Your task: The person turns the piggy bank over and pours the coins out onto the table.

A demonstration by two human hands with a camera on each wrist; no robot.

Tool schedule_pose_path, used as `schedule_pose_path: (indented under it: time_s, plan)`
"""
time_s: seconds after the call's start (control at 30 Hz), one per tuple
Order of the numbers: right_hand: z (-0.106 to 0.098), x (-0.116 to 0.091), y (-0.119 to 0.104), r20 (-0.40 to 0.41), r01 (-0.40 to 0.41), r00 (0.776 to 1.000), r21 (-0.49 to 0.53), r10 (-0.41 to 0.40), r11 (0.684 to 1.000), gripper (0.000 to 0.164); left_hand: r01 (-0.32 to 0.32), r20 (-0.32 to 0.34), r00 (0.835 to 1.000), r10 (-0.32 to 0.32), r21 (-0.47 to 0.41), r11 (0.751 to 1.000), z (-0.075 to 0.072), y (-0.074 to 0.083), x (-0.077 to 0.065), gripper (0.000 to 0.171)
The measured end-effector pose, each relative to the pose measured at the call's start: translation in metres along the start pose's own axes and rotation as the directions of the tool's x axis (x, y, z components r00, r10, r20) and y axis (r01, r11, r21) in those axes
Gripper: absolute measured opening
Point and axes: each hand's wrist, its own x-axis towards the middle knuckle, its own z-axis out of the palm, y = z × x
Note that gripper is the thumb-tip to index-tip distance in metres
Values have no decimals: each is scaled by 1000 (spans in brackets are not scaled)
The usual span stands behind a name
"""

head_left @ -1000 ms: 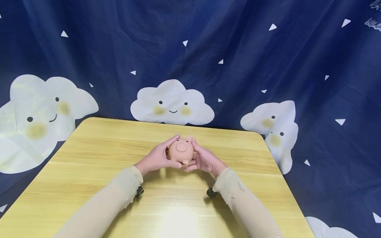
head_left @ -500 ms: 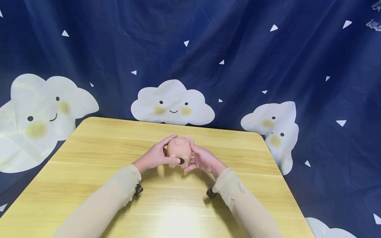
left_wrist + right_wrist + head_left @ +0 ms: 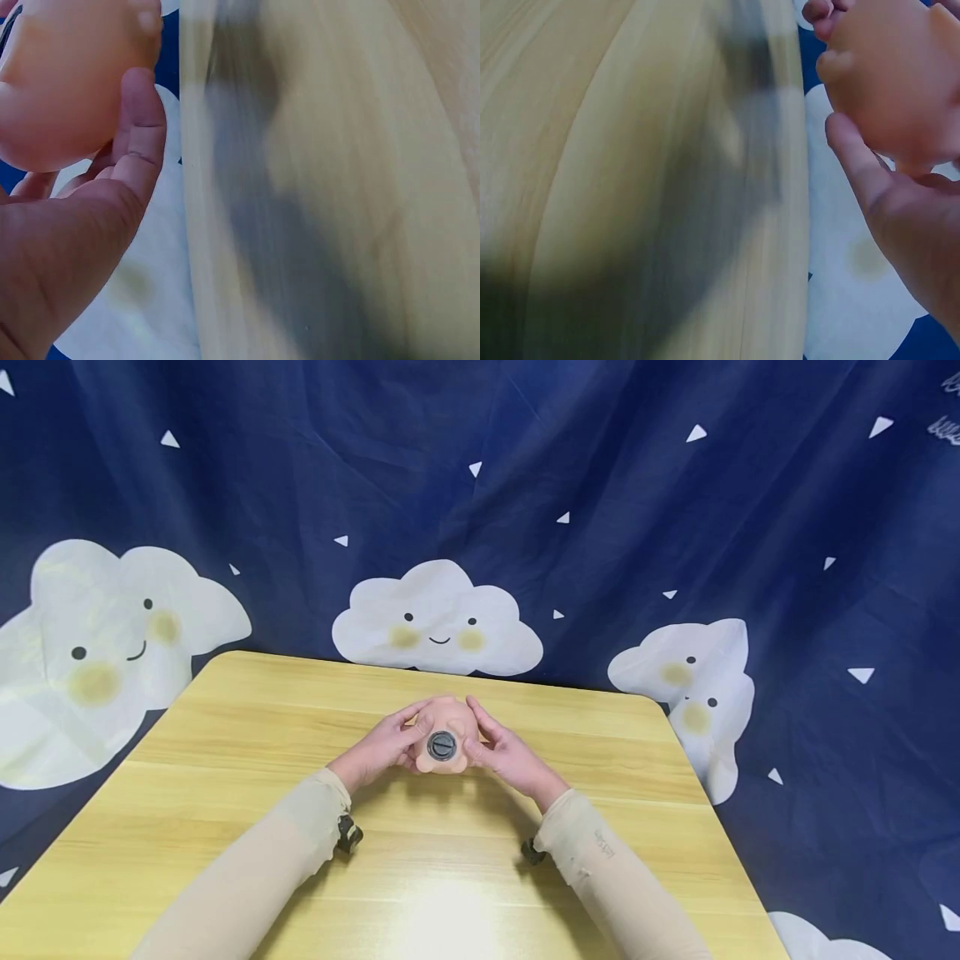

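A round pink piggy bank (image 3: 444, 713) is held between both hands over the table, its underside turned toward the head camera. On that underside sits a dark round plug (image 3: 442, 745) with a slot across it, and the stubby feet show around it. The left hand (image 3: 384, 748) grips the bank's left side, thumb across the front. From the right, the right hand (image 3: 513, 757) grips it with the thumb low near the plug and the fingers along the far side. Each wrist view catches part of the smooth body, the left wrist one with the left hand (image 3: 82, 225) curled beneath it.
A light wood table (image 3: 285, 827) with rounded far corners spreads under the arms. Behind it hangs a dark blue cloth (image 3: 420, 460) printed with white clouds and triangles. Small black devices (image 3: 348, 833) are strapped at both wrists.
The piggy bank has been tipped back, so its snout and eyes have turned out of sight and the plugged underside faces the head camera. Both thumbs have shifted up its front.
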Motion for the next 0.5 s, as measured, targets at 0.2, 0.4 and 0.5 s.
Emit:
schedule_pose_path:
  time_s: [0.2,0.4,0.5]
  plan:
    - [3,2,1,6,80,997,-81,-80,993,75,68,23,997,-68,-14,998,-2,-2,1,68]
    - [-1,1,-4,70,51,997,-146,-41,988,96,113,49,993,-111,-40,993,-1,-3,3,69]
    - [-1,2,-4,88,43,996,-150,-30,988,116,117,63,992,-113,-53,992,1,-3,3,69]
